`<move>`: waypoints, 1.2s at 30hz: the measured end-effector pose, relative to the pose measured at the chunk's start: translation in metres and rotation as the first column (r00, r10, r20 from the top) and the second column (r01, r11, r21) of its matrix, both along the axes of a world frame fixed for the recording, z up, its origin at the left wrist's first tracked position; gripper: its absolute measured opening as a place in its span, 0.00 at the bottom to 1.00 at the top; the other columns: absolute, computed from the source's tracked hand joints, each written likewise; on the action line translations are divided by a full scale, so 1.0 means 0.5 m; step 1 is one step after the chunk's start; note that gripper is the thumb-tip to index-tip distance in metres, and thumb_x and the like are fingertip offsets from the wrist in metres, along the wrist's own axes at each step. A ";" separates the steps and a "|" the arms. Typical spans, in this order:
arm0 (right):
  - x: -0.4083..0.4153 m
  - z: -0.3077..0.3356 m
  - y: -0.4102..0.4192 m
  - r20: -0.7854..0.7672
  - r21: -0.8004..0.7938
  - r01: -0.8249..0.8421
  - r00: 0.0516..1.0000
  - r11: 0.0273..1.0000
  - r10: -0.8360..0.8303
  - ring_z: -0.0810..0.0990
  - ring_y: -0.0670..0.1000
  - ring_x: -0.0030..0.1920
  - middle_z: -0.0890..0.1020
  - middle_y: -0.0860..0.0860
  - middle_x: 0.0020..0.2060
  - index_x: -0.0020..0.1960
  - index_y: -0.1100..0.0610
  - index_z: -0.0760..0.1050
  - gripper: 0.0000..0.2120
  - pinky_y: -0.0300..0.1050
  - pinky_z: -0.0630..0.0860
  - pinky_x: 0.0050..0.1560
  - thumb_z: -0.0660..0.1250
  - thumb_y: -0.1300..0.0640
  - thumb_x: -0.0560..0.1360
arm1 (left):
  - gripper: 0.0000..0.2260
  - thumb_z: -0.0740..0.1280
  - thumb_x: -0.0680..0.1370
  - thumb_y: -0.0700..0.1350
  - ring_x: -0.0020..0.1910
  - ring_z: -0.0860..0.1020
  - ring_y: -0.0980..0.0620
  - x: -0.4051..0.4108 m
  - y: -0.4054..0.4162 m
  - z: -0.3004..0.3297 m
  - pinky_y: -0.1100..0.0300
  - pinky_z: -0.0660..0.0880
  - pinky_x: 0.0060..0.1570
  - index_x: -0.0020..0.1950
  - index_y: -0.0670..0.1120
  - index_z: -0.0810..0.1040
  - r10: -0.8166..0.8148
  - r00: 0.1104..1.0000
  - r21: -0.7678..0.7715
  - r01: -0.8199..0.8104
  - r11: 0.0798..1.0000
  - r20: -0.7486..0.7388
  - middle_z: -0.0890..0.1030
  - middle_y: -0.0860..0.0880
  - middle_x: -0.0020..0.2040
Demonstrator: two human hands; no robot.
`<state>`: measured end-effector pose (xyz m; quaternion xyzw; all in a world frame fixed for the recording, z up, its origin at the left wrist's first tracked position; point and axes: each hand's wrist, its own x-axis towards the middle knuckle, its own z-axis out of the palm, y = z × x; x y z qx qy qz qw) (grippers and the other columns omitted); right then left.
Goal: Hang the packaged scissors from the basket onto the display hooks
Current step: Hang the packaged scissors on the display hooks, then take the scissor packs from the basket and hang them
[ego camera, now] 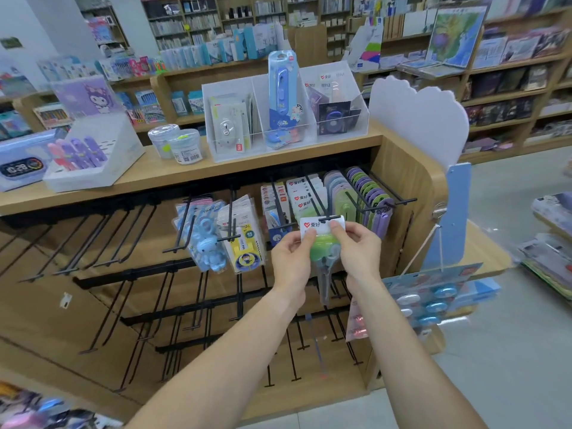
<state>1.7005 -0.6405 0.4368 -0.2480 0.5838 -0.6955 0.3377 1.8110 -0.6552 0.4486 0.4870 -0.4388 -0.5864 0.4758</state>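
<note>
A packaged pair of scissors (323, 243) with green handles and a white header card is held in front of the display. My left hand (292, 258) pinches the card's left side and my right hand (356, 252) pinches its right side. The card's top slot sits at the tip of a black display hook (318, 198). Several matching white-carded packs (301, 193) hang further back on that hook. No basket is in view.
Neighbouring hooks carry blue keychain packs (204, 233), yellow tape packs (244, 239) and purple and green packs (368, 193). Many bare black hooks (123, 239) fill the left and lower rows. A wooden shelf top (173, 171) above holds clear bins. A hanging card display (430, 292) stands at right.
</note>
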 end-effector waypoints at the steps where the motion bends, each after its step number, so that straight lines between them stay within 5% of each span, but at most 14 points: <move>1: -0.001 -0.004 -0.007 0.004 0.010 0.010 1.000 1.000 -0.010 0.87 0.52 0.47 0.88 0.53 0.44 0.49 0.55 0.85 0.04 0.47 0.84 0.47 0.75 0.55 0.78 | 0.05 0.72 0.82 0.48 0.54 0.85 0.45 -0.001 -0.005 -0.002 0.41 0.81 0.61 0.52 0.48 0.86 0.004 1.000 0.003 -0.004 1.000 0.000 0.88 0.49 0.48; 5: 0.002 -0.008 -0.048 -0.085 0.078 0.127 0.989 0.989 -0.121 0.86 0.51 0.47 0.87 0.49 0.42 0.48 0.55 0.85 0.01 0.46 0.82 0.47 0.75 0.58 0.77 | 0.07 0.72 0.82 0.49 0.50 0.84 0.50 -0.012 -0.040 -0.003 0.53 0.81 0.53 0.53 0.47 0.86 0.041 0.998 0.026 -0.043 0.999 0.048 0.87 0.49 0.49; 8: 0.009 0.005 -0.102 -0.099 0.130 0.190 0.979 0.973 -0.178 0.83 0.49 0.45 0.84 0.47 0.42 0.52 0.54 0.84 0.08 0.44 0.80 0.45 0.71 0.65 0.78 | 0.11 0.72 0.82 0.51 0.54 0.80 0.50 -0.023 -0.077 -0.003 0.58 0.72 0.54 0.56 0.44 0.83 0.110 0.989 0.118 -0.122 0.986 0.098 0.84 0.49 0.52; 11: 0.015 0.003 -0.156 -0.137 0.150 0.233 0.967 0.961 -0.213 0.84 0.55 0.49 0.84 0.51 0.44 0.55 0.59 0.85 0.08 0.46 0.79 0.49 0.72 0.61 0.77 | 0.13 0.72 0.82 0.51 0.56 0.78 0.48 -0.020 -0.098 -0.005 0.59 0.68 0.56 0.60 0.43 0.82 0.133 0.986 0.135 -0.146 0.980 0.105 0.83 0.48 0.55; 13: 0.021 -0.001 -0.165 -0.177 0.182 0.293 0.949 0.939 -0.262 0.83 0.52 0.50 0.83 0.50 0.44 0.56 0.58 0.85 0.11 0.42 0.74 0.50 0.74 0.53 0.77 | 0.15 0.71 0.82 0.51 0.58 0.78 0.49 -0.009 -0.102 -0.012 0.59 0.68 0.57 0.64 0.43 0.82 0.087 0.989 0.121 -0.101 0.988 0.116 0.83 0.48 0.59; 17: 0.041 -0.007 -0.114 -0.232 0.205 0.440 0.890 0.875 -0.393 0.84 0.49 0.52 0.87 0.50 0.50 0.56 0.55 0.83 0.10 0.39 0.74 0.54 0.76 0.56 0.75 | 0.07 0.68 0.84 0.54 0.67 0.78 0.49 0.054 -0.084 -0.051 0.52 0.73 0.68 0.57 0.53 0.80 -0.029 0.985 0.104 0.011 0.995 0.169 0.81 0.50 0.65; 19: 0.073 -0.012 -0.069 -0.182 0.150 0.422 0.901 0.894 -0.395 0.84 0.42 0.46 0.86 0.48 0.47 0.53 0.55 0.82 0.12 0.31 0.76 0.53 0.79 0.53 0.73 | 0.06 0.67 0.84 0.56 0.65 0.80 0.50 0.110 -0.061 -0.079 0.50 0.74 0.71 0.57 0.56 0.79 -0.075 0.976 0.074 0.061 0.995 0.207 0.82 0.52 0.63; 21: 0.132 -0.027 -0.017 -0.146 0.075 0.317 0.941 0.945 -0.304 0.82 0.36 0.41 0.84 0.46 0.43 0.52 0.56 0.81 0.13 0.24 0.74 0.46 0.80 0.52 0.73 | 0.08 0.66 0.84 0.59 0.62 0.82 0.52 0.191 -0.033 -0.118 0.51 0.76 0.69 0.58 0.57 0.80 -0.068 0.960 0.059 0.054 0.997 0.270 0.84 0.54 0.60; 26: 0.351 -0.124 0.068 -0.192 0.179 -0.169 0.960 0.969 0.203 0.85 0.44 0.44 0.86 0.47 0.44 0.50 0.53 0.82 0.09 0.35 0.79 0.49 0.79 0.54 0.73 | 0.15 0.67 0.81 0.61 0.57 0.84 0.51 0.489 0.068 -0.256 0.49 0.79 0.64 0.59 0.53 0.84 0.071 0.873 0.134 -0.154 0.979 0.482 0.86 0.54 0.53; 30: 0.551 -0.209 0.114 -0.173 0.362 -0.587 0.721 0.724 0.671 0.84 0.43 0.50 0.85 0.44 0.50 0.55 0.50 0.82 0.11 0.37 0.78 0.53 0.78 0.51 0.75 | 0.09 0.68 0.84 0.50 0.58 0.83 0.47 0.726 0.202 -0.312 0.59 0.74 0.57 0.57 0.47 0.84 0.282 0.790 0.221 -0.460 0.860 0.545 0.85 0.49 0.52; 36: 0.834 -0.328 0.208 -0.074 0.550 -0.777 0.321 0.307 0.944 0.80 0.40 0.49 0.81 0.41 0.49 0.61 0.50 0.78 0.15 0.45 0.79 0.59 0.76 0.51 0.77 | 0.10 0.67 0.85 0.51 0.57 0.81 0.48 0.988 0.431 -0.354 0.63 0.68 0.53 0.60 0.47 0.82 0.412 0.672 0.329 -0.693 0.641 0.615 0.83 0.53 0.51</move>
